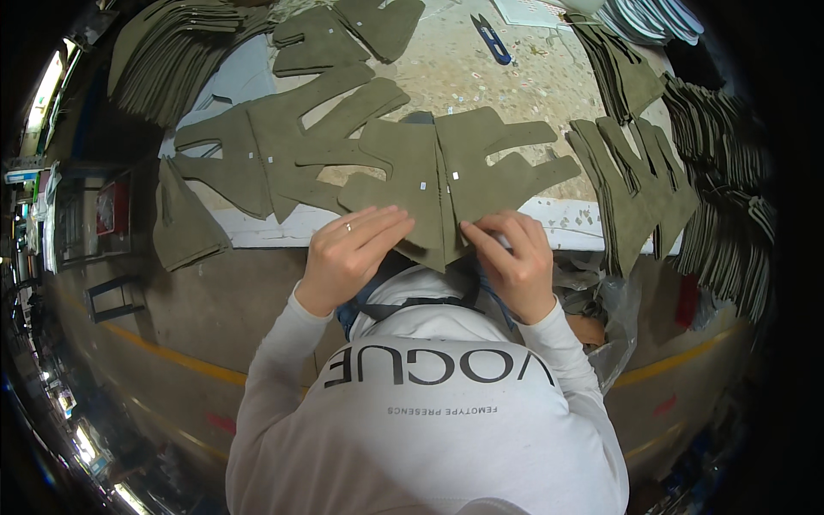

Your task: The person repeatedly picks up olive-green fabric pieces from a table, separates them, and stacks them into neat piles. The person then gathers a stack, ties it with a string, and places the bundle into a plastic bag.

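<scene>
**Floppy olive panels at the table edge: handling notes**

Picture a clock face laid over the view, 12 at the far side. The olive panel pair [399, 154] lies near the middle of the table [554, 86], with its bottom tip poking over the near edge at 6. Left hand [346, 257] is at about 7, fingers straight and pressed together along the near edge of the left half; the thumb's hidden, so can't tell if it's gripping from below. Right hand [519, 257] is at about 5, fingers curled, index tip right beside the middle line. Might be a pinch on the edge, but I can't tell.

Handling-wise, I'd guess light, soft and bendy with a suede-like drag, so not very slippery and hardly fragile. The narrow tabs would probably flop about, so I'd take hold of the broad parts either side of the middle line.

Long axis runs roughly 9 to 3; the middle line goes 12 to 6. Right-hand tabs point around 2 to 3, and the left end overlaps or butts against more olive pieces [227, 159] at 10. Blue-handled snips [496, 47] sit at 1, well apart from both hands.
</scene>
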`<action>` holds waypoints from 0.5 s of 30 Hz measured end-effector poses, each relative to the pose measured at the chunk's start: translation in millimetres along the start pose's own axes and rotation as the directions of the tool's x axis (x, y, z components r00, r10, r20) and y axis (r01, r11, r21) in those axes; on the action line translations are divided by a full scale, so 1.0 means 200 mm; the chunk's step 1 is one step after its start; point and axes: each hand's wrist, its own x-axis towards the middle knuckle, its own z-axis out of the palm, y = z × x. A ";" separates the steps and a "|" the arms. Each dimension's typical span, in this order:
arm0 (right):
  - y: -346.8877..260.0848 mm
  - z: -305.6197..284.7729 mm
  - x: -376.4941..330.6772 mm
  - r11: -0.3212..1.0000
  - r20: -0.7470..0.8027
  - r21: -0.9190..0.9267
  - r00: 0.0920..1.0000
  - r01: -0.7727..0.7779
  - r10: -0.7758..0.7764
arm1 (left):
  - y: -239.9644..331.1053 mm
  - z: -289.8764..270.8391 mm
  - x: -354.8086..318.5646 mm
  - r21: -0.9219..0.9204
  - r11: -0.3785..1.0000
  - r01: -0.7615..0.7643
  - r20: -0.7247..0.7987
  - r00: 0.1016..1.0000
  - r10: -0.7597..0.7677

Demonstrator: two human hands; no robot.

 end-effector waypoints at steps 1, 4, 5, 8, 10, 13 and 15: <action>-0.02 0.00 -0.01 1.000 -0.001 0.004 1.000 0.000 0.000 | 0.02 -0.01 -0.01 0.004 1.000 0.005 0.001 1.000 -0.005; -0.04 0.01 -0.02 1.000 0.005 0.004 1.000 0.011 -0.011 | 0.08 0.01 -0.04 0.008 1.000 0.030 -0.002 1.000 -0.030; -0.05 0.01 -0.03 1.000 0.009 0.008 1.000 0.015 -0.015 | 0.09 0.01 -0.05 0.014 0.999 0.052 0.007 0.999 -0.052; -0.05 0.02 -0.03 1.000 0.016 0.006 0.999 0.028 -0.028 | 0.13 0.02 -0.06 -0.007 0.996 0.092 -0.009 0.996 -0.092; -0.06 0.02 -0.04 1.000 0.021 0.002 0.999 0.031 -0.031 | 0.13 0.02 -0.07 -0.014 0.995 0.100 0.007 0.995 -0.100; -0.07 0.02 -0.04 0.999 0.041 0.003 0.998 0.037 -0.037 | 0.14 0.02 -0.07 -0.050 0.989 0.142 0.041 0.989 -0.140; -0.08 0.02 -0.05 0.999 0.070 0.000 0.997 0.034 -0.034 | 0.14 0.01 -0.07 -0.086 0.982 0.167 0.071 0.984 -0.161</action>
